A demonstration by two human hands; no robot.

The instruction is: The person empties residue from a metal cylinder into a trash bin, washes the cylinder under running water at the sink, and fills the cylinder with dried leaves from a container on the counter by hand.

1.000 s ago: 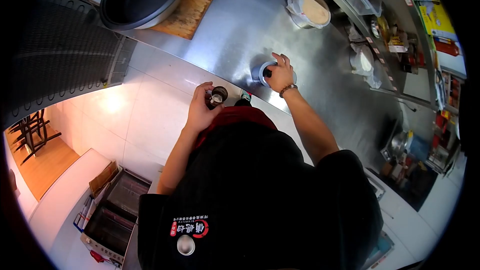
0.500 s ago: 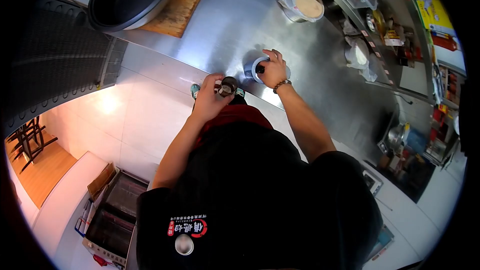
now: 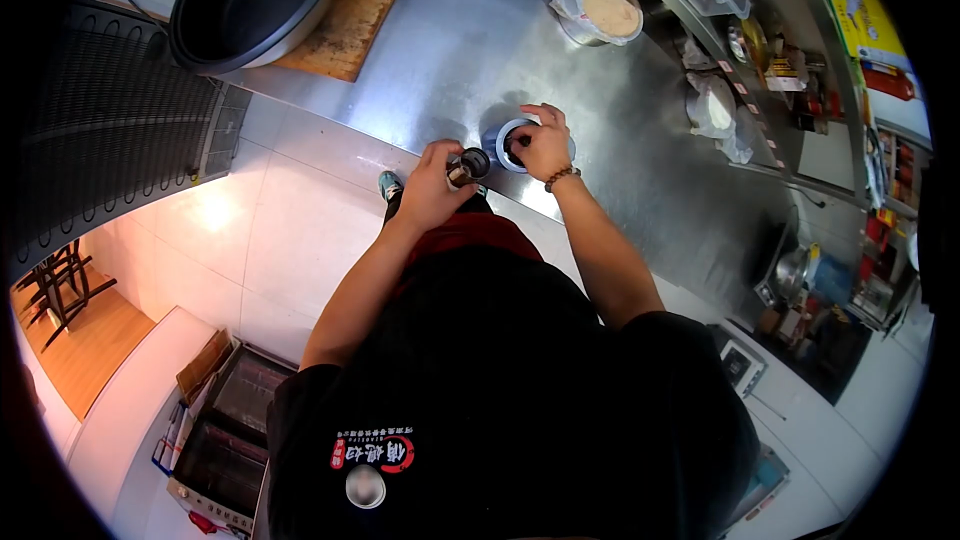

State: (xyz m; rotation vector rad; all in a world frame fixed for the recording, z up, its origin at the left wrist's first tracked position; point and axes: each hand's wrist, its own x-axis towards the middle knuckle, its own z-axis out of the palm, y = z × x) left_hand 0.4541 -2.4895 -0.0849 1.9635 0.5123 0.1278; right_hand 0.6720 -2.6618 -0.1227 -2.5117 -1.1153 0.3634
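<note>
My left hand point(image 3: 430, 188) is wrapped round a small dark, see-through jar point(image 3: 467, 168), tilted with its round mouth toward the cup. It is held at the front edge of the steel table. Close beside it, a pale blue, round cup point(image 3: 502, 152) stands on the tabletop. The fingers of my right hand point(image 3: 543, 148) reach down into this cup, pinched together over something dark. What they hold, if anything, is hidden. A beaded bracelet circles my right wrist.
The steel table point(image 3: 440, 50) carries a large black pot point(image 3: 185, 15) beside a wooden board point(image 3: 365, 10), and a bag-lined tub of pale powder point(image 3: 610, 8). A shelf with containers runs along the right. Trays point(image 3: 215, 455) stand at lower left.
My left hand has moved slightly right and tipped the jar toward the cup. The fingers of my right hand have gone deeper into the cup.
</note>
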